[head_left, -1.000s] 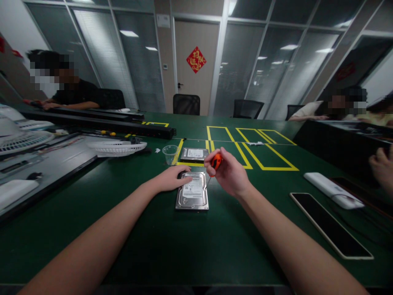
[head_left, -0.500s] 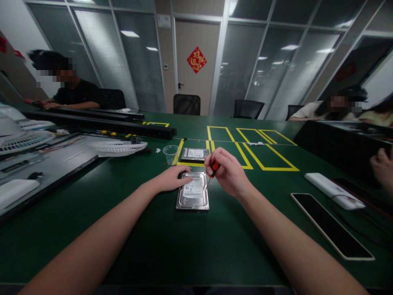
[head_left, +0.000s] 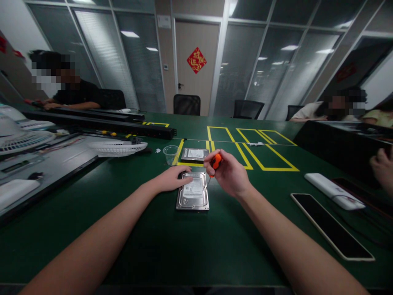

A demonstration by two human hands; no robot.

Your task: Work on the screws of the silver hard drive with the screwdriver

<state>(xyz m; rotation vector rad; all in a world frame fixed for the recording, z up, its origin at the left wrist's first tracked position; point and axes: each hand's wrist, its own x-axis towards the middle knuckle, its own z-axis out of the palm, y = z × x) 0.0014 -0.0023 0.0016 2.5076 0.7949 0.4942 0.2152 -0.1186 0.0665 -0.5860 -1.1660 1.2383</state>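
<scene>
A silver hard drive (head_left: 193,196) lies flat on the green table, its labelled side up. My left hand (head_left: 168,178) grips its far left edge, with the thumb across the top. In my right hand (head_left: 231,174) is a screwdriver (head_left: 216,161) with an orange and black handle, held by closed fingers. Its thin shaft slants down to the drive's right edge; whether the tip sits in a screw is too small to tell. Just beyond, a second hard drive (head_left: 194,154) rests inside a yellow tape outline, beside a clear plastic cup (head_left: 171,155).
White fan parts (head_left: 118,148) and a large flat panel (head_left: 70,153) occupy the left side. On the right lie a phone (head_left: 331,225), a white power bank-like block (head_left: 333,190) with a cable, and a black case (head_left: 325,143). Other people sit at both sides.
The screwdriver handle has turned within my right fingers, now showing more orange. My right fingers have shifted slightly. My left hand and the drive have stayed put.
</scene>
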